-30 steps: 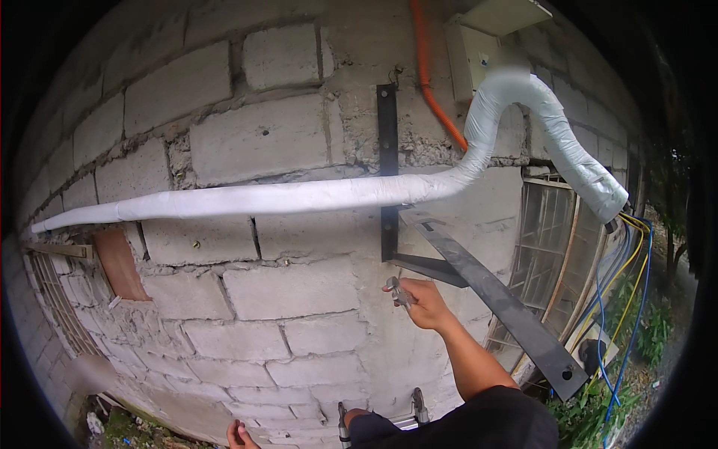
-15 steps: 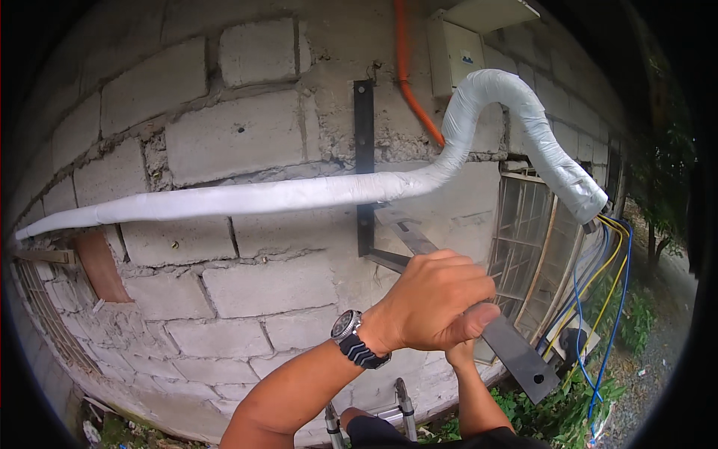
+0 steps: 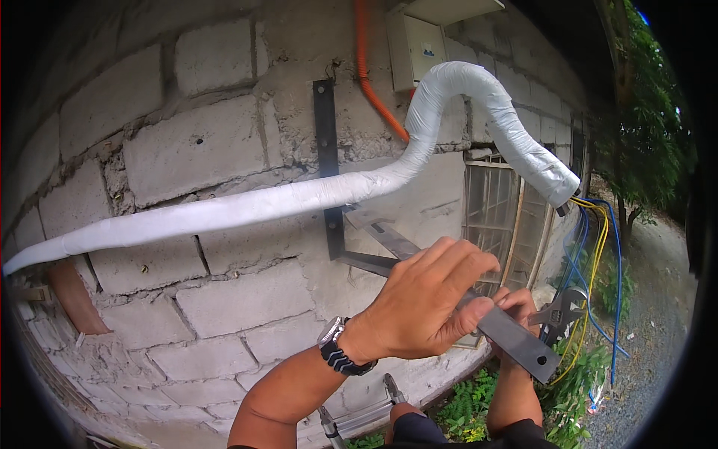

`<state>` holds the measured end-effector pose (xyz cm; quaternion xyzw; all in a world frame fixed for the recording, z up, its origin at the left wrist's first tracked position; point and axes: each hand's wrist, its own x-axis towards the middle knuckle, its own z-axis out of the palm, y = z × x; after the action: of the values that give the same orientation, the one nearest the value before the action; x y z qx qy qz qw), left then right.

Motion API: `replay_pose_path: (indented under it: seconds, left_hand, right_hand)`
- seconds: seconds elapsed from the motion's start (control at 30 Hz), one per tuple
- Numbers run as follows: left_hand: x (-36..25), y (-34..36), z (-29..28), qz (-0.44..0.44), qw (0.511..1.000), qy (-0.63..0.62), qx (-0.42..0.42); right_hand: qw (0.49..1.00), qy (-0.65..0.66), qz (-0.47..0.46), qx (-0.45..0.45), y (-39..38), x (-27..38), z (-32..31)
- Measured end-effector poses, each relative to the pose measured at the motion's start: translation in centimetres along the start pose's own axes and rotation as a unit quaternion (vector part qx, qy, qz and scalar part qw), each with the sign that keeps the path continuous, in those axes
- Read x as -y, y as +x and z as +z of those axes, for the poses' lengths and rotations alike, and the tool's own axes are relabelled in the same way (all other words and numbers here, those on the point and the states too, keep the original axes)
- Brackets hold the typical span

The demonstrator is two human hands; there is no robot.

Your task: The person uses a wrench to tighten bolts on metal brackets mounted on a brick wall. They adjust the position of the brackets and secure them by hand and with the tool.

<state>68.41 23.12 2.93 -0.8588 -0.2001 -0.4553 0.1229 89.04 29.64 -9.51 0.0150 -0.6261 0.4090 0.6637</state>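
Note:
A black metal wall bracket (image 3: pixel 517 340) juts from the wall toward me, with a hole near its free end. My left hand (image 3: pixel 422 303), with a watch (image 3: pixel 338 346) on its wrist, lies over the bracket's arm. Its fingers bend over the far side and the thumb presses the near side. Just beyond the arm, partly hidden by it, my right hand (image 3: pixel 516 303) is closed on an adjustable wrench (image 3: pixel 559 313). The wrench's jaw points up to the right, close to the hanging wires.
A white-wrapped pipe (image 3: pixel 247 213) crosses the wall and loops down at right, where blue and yellow wires (image 3: pixel 598 254) hang. Above are an orange conduit (image 3: pixel 364 71) and an electrical box (image 3: pixel 419 49). A window (image 3: pixel 490 213) and, below me, a ladder (image 3: pixel 329 426) are visible.
My right hand has come up from behind the bracket with the wrench now in sight. The left hand's fingers have loosened slightly. The view has shifted right.

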Motion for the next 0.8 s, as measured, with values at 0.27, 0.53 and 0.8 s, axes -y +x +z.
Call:
replay_pose_path:
  seconds: [0.27, 0.53, 0.8]
  left_hand:
    - [8.1, 0.4, -7.7, -0.031, 0.997, -0.003, -0.068]
    - [13.8, -0.9, -5.5, -0.155, 0.977, 0.01, 0.147]
    - [14.0, -0.7, -5.7, -0.148, 0.976, 0.052, 0.15]
  right_hand:
    - [0.986, 0.028, -0.161, 0.042, 4.8, 2.0, 3.1]
    - [0.977, 0.022, -0.184, 0.108, 6.5, 1.2, 5.0]
    - [0.964, 0.037, -0.201, 0.17, 7.9, 0.8, 6.2]
